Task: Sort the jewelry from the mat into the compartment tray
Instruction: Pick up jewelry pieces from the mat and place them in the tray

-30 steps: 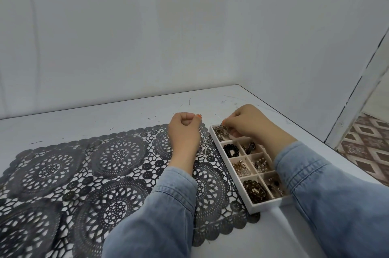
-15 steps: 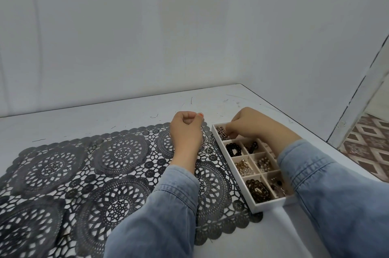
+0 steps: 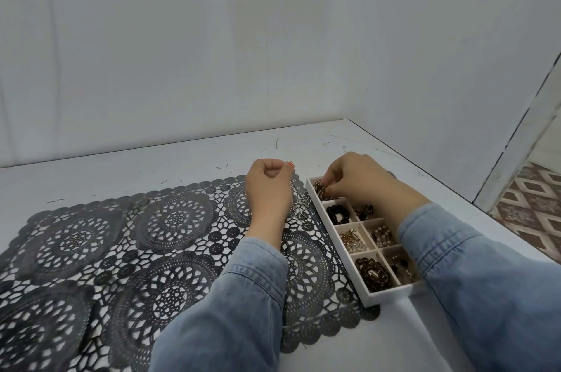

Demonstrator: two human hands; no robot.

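One far compartment of tray (image 3: 385, 296) under right hand (image 3: 353, 180)

Silver jewelry (image 3: 300, 209) on black mat (image 3: 170, 220); gold jewelry (image 3: 320, 188) in tray (image 3: 385, 295), far-left compartment.

right hand (image 3: 361, 180) pinches jewelry (image 3: 320, 188) in the tray (image 3: 385, 295); left hand (image 3: 268, 189) curled, seemingly empty.

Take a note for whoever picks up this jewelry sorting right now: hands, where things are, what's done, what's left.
Left-hand grip: curled, nothing visible in it, resting on the dark grey lace-pattern mat.
Right-hand grip: pinching gold-toned metal jewelry in the far, mat-side compartment of the white compartment tray.
Done: the visible compartments all hold pieces.
Left: a small pile of silver wire pieces on the mat beside the tray.
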